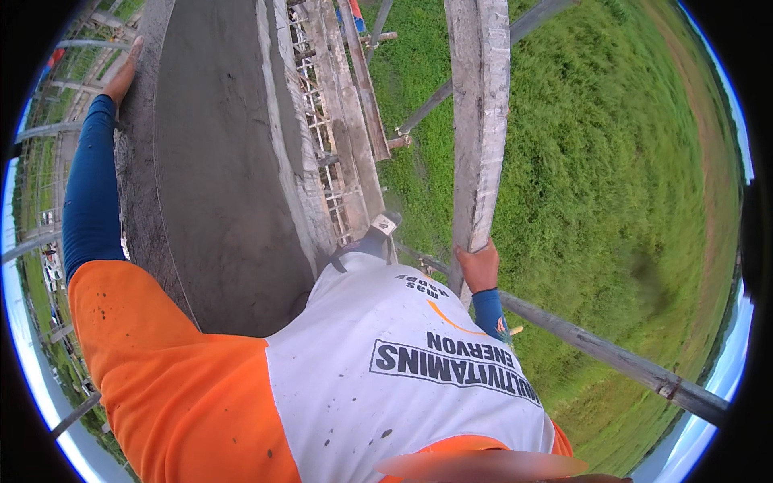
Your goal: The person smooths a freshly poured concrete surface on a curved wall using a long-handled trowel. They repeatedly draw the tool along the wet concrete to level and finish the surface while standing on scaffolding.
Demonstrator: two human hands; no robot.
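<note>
I look straight down along a tall grey plastered wall (225, 161) from high up on a scaffold. My left hand (122, 76), on a blue-sleeved arm, reaches up and rests on the wall's left edge with fingers wrapped over it. My right hand (478, 266) is closed around an upright wooden scaffold pole (480, 113) smeared with cement. My white and orange shirt (362, 378) fills the lower middle, and one shoe (378, 233) shows below it beside the wall.
Wooden scaffold planks and ladder-like rungs (342, 121) run down the wall's right side. A horizontal pole (612, 354) crosses at hip height on the right, a diagonal brace (451, 84) behind the upright. Green grass (612, 177) lies far below. Metal rails (48, 133) show at left.
</note>
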